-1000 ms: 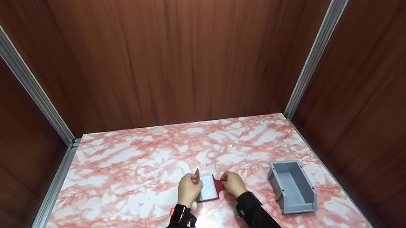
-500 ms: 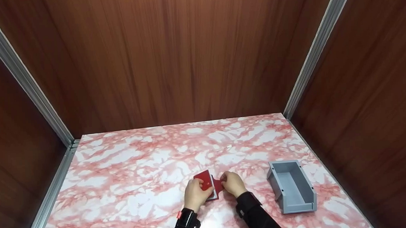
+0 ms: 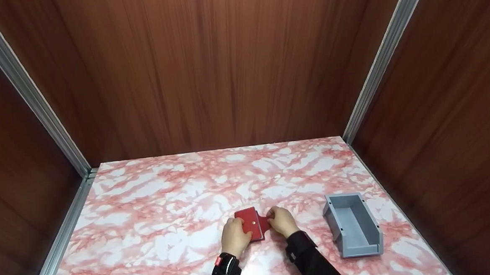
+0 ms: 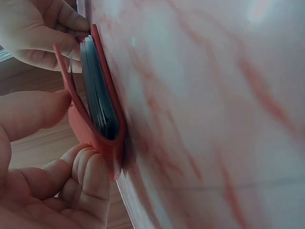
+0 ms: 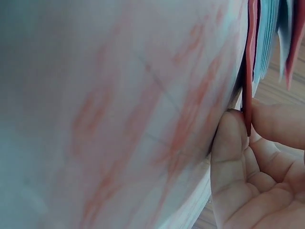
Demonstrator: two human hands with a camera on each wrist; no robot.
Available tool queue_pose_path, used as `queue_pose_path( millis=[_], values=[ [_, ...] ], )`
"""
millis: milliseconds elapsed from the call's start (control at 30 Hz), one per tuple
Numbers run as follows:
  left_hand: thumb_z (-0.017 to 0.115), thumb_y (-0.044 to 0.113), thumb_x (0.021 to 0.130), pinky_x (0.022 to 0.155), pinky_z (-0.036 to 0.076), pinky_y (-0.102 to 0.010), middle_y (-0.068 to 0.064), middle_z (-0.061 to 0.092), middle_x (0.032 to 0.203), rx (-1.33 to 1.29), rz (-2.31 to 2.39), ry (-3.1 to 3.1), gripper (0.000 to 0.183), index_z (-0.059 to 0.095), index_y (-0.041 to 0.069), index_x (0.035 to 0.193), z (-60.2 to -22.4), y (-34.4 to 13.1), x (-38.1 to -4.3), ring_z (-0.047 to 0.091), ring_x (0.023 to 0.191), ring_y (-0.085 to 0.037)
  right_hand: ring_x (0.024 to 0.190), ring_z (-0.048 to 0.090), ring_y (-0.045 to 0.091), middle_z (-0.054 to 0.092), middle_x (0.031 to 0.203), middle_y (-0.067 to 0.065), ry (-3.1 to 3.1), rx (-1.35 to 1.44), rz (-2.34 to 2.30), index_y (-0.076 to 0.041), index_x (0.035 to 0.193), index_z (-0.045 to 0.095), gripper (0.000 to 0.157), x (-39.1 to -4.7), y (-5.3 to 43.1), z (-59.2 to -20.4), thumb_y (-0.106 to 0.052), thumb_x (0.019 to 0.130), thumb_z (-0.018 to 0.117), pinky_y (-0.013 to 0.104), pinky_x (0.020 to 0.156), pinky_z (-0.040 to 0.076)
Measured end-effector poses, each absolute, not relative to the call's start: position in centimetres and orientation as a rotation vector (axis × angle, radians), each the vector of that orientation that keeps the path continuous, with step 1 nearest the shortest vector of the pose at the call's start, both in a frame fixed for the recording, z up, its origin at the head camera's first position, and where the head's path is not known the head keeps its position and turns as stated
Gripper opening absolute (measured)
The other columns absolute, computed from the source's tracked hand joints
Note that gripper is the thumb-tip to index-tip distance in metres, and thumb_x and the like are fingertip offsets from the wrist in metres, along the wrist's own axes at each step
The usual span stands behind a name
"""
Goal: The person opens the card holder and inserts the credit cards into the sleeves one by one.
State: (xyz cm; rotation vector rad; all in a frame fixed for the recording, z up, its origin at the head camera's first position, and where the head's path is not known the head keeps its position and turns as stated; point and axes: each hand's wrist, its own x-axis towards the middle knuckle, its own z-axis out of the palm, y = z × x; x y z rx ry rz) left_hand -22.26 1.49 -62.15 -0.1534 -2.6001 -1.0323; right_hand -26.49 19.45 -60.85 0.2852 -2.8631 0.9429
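Observation:
A small red card holder (image 3: 248, 220) with a snap stud on its cover lies on the table between my hands. In the left wrist view its cover (image 4: 78, 114) stands slightly apart from the clear card sleeves (image 4: 95, 90). My left hand (image 3: 234, 238) holds the spine side, the thumb on the cover and the curled fingers at the fold. On the other side, my right hand (image 3: 282, 222) pinches the closing tab (image 3: 264, 223) between thumb and index finger. The right wrist view shows the tab's end (image 5: 247, 109) in that pinch, near the tabletop.
A grey open-front plastic bin (image 3: 353, 225) stands to the right of my right forearm. Pink-and-white marbled tabletop (image 3: 156, 209) spreads around the hands. Brown wood-grain panels (image 3: 208, 72) with metal corner posts (image 3: 386, 63) enclose the back and sides.
My left hand has swung the card holder's cover over to the right, down over the sleeves, so its red outside now faces up. The right hand has stayed on the tab.

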Motion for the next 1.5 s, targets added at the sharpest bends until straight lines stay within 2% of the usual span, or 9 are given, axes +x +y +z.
queue_pose_path(
  millis=[133, 300, 467, 733, 967, 1233, 1500],
  values=[
    [0.086, 0.009, 0.064, 0.072, 0.051, -0.045, -0.012, 0.056, 0.083, -0.174, -0.986, -2.610, 0.035, 0.065, -0.003, 0.089, -62.1, 1.5, -22.2, 0.061, 0.076, -0.034, 0.075, 0.063, 0.026, 0.066, 0.078, 0.007, -2.843, 0.293, 1.006, -0.001, 0.090, 0.064, 0.015, -26.3, 19.7, -60.6, 0.002, 0.079, 0.074, 0.041, 0.073, 0.051],
    [0.087, 0.008, 0.063, 0.070, 0.050, -0.046, -0.011, 0.055, 0.081, -0.182, -0.969, -2.620, 0.032, 0.063, -0.002, 0.083, -62.0, 1.5, -22.1, 0.060, 0.074, -0.033, 0.063, 0.060, 0.017, 0.063, 0.071, 0.003, -2.809, 0.314, 1.110, 0.002, 0.096, 0.063, 0.018, -25.6, 19.9, -60.2, 0.000, 0.082, 0.073, 0.034, 0.063, 0.049],
    [0.086, 0.008, 0.063, 0.070, 0.050, -0.047, -0.011, 0.054, 0.080, -0.181, -0.985, -2.629, 0.029, 0.062, 0.000, 0.079, -62.0, 1.5, -22.3, 0.059, 0.073, -0.032, 0.060, 0.055, 0.011, 0.060, 0.070, -0.001, -2.779, 0.345, 1.125, 0.002, 0.095, 0.063, 0.017, -25.1, 19.8, -59.6, -0.002, 0.082, 0.073, 0.031, 0.060, 0.047],
    [0.086, 0.010, 0.064, 0.069, 0.050, -0.047, -0.012, 0.055, 0.080, -0.185, -0.952, -2.636, 0.030, 0.061, 0.001, 0.078, -62.2, 1.6, -22.4, 0.060, 0.073, -0.033, 0.065, 0.057, 0.016, 0.060, 0.072, 0.000, -2.801, 0.277, 1.018, -0.003, 0.088, 0.063, 0.015, -24.6, 19.1, -59.2, -0.007, 0.080, 0.075, 0.035, 0.064, 0.049],
    [0.087, 0.009, 0.064, 0.069, 0.051, -0.048, -0.013, 0.055, 0.080, -0.175, -0.941, -2.645, 0.030, 0.062, 0.001, 0.078, -62.0, 1.7, -22.4, 0.060, 0.073, -0.034, 0.070, 0.060, 0.022, 0.063, 0.076, 0.004, -2.822, 0.256, 0.927, -0.005, 0.083, 0.062, 0.011, -24.5, 18.5, -59.2, -0.003, 0.078, 0.071, 0.039, 0.069, 0.051],
    [0.085, 0.007, 0.062, 0.066, 0.050, -0.048, -0.013, 0.055, 0.079, -0.166, -0.928, -2.637, 0.029, 0.062, 0.001, 0.078, -61.8, 1.7, -22.4, 0.059, 0.072, -0.035, 0.065, 0.059, 0.021, 0.062, 0.069, 0.001, -2.756, 0.297, 0.864, -0.006, 0.074, 0.063, 0.008, -24.6, 17.9, -59.4, -0.003, 0.078, 0.069, 0.037, 0.065, 0.050],
    [0.086, 0.008, 0.062, 0.066, 0.050, -0.048, -0.013, 0.055, 0.080, -0.164, -0.921, -2.642, 0.029, 0.061, 0.002, 0.076, -61.9, 1.8, -22.4, 0.059, 0.072, -0.034, 0.062, 0.058, 0.018, 0.060, 0.066, -0.002, -2.750, 0.344, 0.855, -0.009, 0.070, 0.063, 0.013, -25.0, 17.2, -59.7, -0.003, 0.079, 0.071, 0.035, 0.062, 0.049]
  ],
)
